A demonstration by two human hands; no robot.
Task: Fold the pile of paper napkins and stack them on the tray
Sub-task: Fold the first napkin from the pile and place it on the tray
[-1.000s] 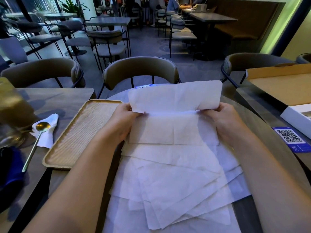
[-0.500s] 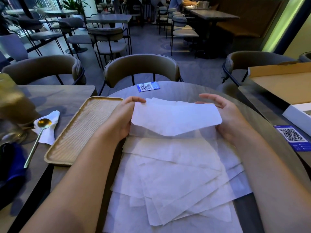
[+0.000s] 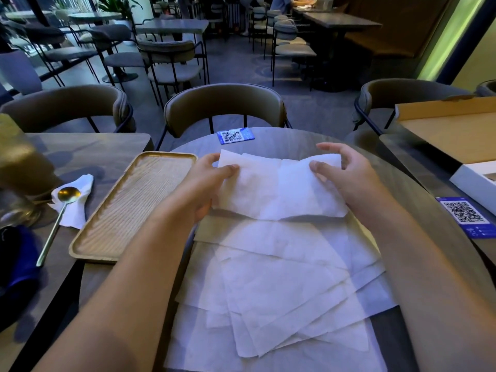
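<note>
Napkin (image 3: 279,189) now folded double, both hands' fingers pinching its ends; wooden tray (image 3: 134,208) holds nothing.

**White paper, pale wood, blue cards**

A plain white napkin (image 3: 279,189) is held between the left hand (image 3: 208,181) and the right hand (image 3: 341,173), above a pile of white napkins (image 3: 281,285) on a grey, faintly mottled table (image 3: 292,140). Left of the left hand lies a light tan tray (image 3: 128,208) with fine wood grain, then a gold spoon (image 3: 63,208) on white paper. Blue cards bearing black-and-white QR patterns sit beyond the hands (image 3: 235,135) and right of the right hand (image 3: 467,217).
</note>
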